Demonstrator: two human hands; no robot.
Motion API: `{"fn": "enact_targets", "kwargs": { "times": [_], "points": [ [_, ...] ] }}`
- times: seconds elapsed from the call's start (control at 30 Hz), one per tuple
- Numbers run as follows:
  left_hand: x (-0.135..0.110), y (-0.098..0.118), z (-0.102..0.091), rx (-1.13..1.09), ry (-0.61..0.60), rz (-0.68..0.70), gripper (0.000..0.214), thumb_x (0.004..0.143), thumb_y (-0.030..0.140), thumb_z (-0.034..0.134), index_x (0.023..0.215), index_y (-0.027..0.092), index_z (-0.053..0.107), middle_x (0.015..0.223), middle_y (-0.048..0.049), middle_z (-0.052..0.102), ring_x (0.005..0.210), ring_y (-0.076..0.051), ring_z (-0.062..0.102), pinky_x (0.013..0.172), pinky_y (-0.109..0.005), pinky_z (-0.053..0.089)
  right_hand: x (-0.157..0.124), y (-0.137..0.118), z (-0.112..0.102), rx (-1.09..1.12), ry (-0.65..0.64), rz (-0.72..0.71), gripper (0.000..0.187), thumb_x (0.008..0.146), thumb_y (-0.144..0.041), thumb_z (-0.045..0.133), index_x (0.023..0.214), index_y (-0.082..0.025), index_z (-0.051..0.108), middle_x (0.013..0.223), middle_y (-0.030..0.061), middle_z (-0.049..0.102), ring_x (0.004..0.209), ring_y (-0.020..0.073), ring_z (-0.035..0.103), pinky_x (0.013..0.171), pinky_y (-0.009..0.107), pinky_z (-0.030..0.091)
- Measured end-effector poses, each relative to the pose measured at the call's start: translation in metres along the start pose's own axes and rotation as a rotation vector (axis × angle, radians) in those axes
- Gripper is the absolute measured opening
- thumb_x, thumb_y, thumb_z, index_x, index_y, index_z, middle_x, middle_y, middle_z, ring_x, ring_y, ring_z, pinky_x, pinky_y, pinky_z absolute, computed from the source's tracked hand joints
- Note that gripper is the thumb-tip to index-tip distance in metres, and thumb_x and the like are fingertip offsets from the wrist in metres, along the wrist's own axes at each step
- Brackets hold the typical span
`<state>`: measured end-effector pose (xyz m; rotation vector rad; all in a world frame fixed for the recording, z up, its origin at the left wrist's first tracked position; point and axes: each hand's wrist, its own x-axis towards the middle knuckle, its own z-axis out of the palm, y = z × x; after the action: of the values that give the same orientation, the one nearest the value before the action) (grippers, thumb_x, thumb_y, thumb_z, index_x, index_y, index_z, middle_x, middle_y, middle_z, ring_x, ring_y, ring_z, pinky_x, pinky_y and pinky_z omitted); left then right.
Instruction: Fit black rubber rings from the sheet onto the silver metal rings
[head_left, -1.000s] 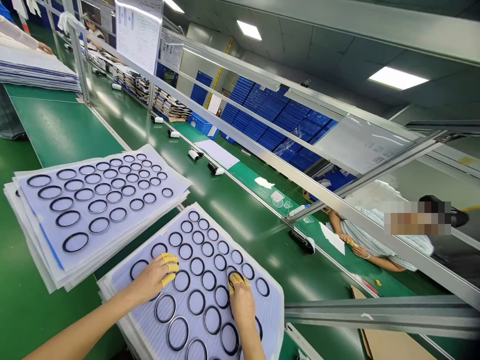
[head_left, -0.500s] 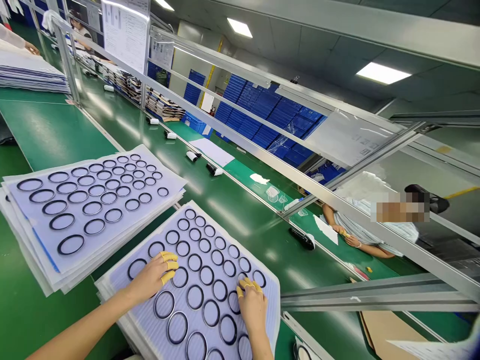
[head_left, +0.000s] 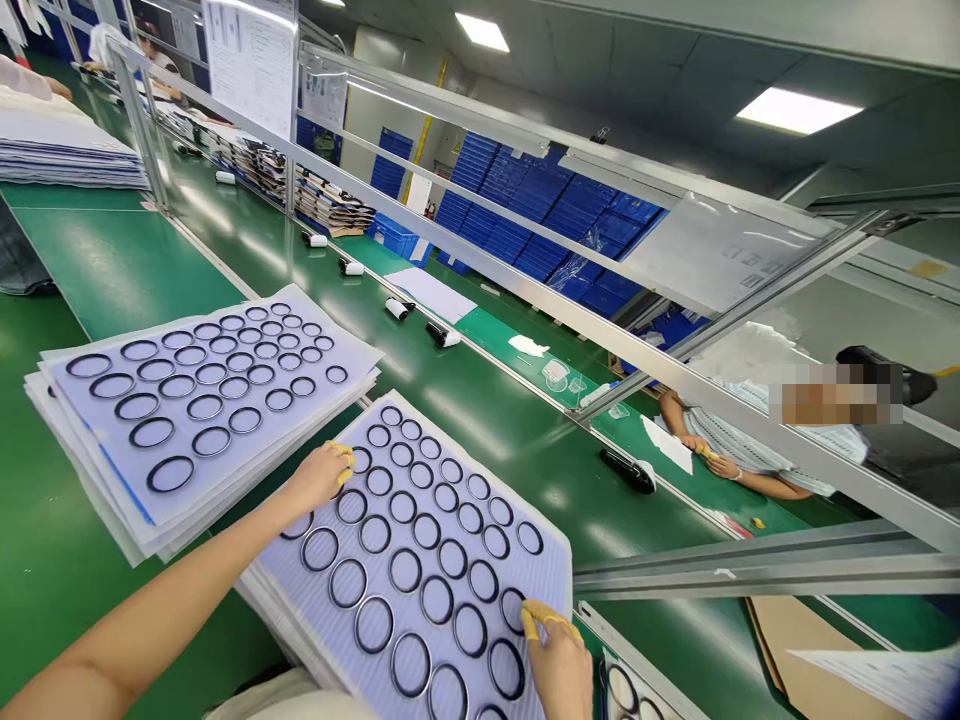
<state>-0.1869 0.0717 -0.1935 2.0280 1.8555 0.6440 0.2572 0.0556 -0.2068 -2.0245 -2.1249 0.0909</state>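
A white sheet (head_left: pixel 442 440) carrying rows of black rings lies on top of a stack in front of me. My left hand (head_left: pixel 321 476), with yellow finger cots, rests curled on the sheet's left edge, thumb and fingers pinching that edge. Fingers of my right hand (head_left: pixel 559 655), also in yellow cots, press down on the sheet's near right edge beside a black ring (head_left: pixel 513 608). Whether the right fingers grip the edge or only press on it is unclear.
A second stack of ring sheets (head_left: pixel 202 385) sits to the left on the green conveyor belt (head_left: pixel 120 260). An aluminium frame rail (head_left: pixel 525 305) runs across. Beyond it a co-worker's hands (head_left: pixel 709 458) work. Blue crates (head_left: pixel 540 220) stand behind. Cardboard (head_left: pixel 787 660) lies at right.
My left hand slid from the sheet's middle rings up to its left edge. My right hand drew back toward me, to the near right edge.
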Motion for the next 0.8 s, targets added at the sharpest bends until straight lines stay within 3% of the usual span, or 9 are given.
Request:
{"fn": "enact_targets", "kwargs": {
  "times": [0.2, 0.47, 0.63, 0.8],
  "points": [
    [0.025, 0.008, 0.002, 0.09, -0.145, -0.055, 0.025, 0.092, 0.032, 0.058, 0.11, 0.015, 0.061, 0.115, -0.0086, 0.062, 0.103, -0.022, 0.06, 0.09, -0.045, 0.05, -0.016, -0.002, 0.003, 0.022, -0.049, 0.026, 0.024, 0.076, -0.035, 0.054, 0.078, -0.022, 0.074, 0.093, 0.0103, 0.075, 0.089, 0.032, 0.069, 0.077, 0.041, 0.052],
    [0.031, 0.021, 0.001, 0.032, -0.124, -0.129, 0.029, 0.092, 0.032, 0.058, 0.116, 0.015, 0.059, 0.12, -0.0101, 0.059, 0.105, -0.023, 0.06, 0.089, -0.044, 0.051, -0.011, -0.024, -0.009, 0.221, -0.029, 0.122, 0.019, 0.065, -0.04, 0.052, 0.063, -0.023, 0.061, 0.078, 0.0125, 0.068, 0.081, 0.0353, 0.063, 0.073, 0.045, 0.044],
    [0.02, 0.037, -0.014, -0.203, -0.025, -0.163, 0.017, 0.093, 0.027, 0.054, 0.103, 0.014, 0.06, 0.104, -0.0086, 0.065, 0.099, -0.022, 0.062, 0.089, -0.043, 0.049, -0.021, -0.047, -0.034, 0.537, 0.03, 0.278, 0.036, 0.069, -0.056, 0.052, 0.071, -0.021, 0.06, 0.081, 0.0162, 0.068, 0.083, 0.0368, 0.062, 0.073, 0.047, 0.045],
    [-0.016, 0.084, -0.019, -0.561, -0.034, -0.127, 0.016, 0.092, 0.028, 0.046, 0.104, 0.019, 0.05, 0.086, -0.0043, 0.07, 0.085, -0.019, 0.067, 0.08, -0.035, 0.052, -0.061, -0.097, -0.072, 1.027, -0.043, 0.282, 0.042, 0.085, -0.062, 0.047, 0.084, -0.023, 0.063, 0.079, 0.0046, 0.069, 0.068, 0.0202, 0.062, 0.064, 0.031, 0.051]
  ]
}}
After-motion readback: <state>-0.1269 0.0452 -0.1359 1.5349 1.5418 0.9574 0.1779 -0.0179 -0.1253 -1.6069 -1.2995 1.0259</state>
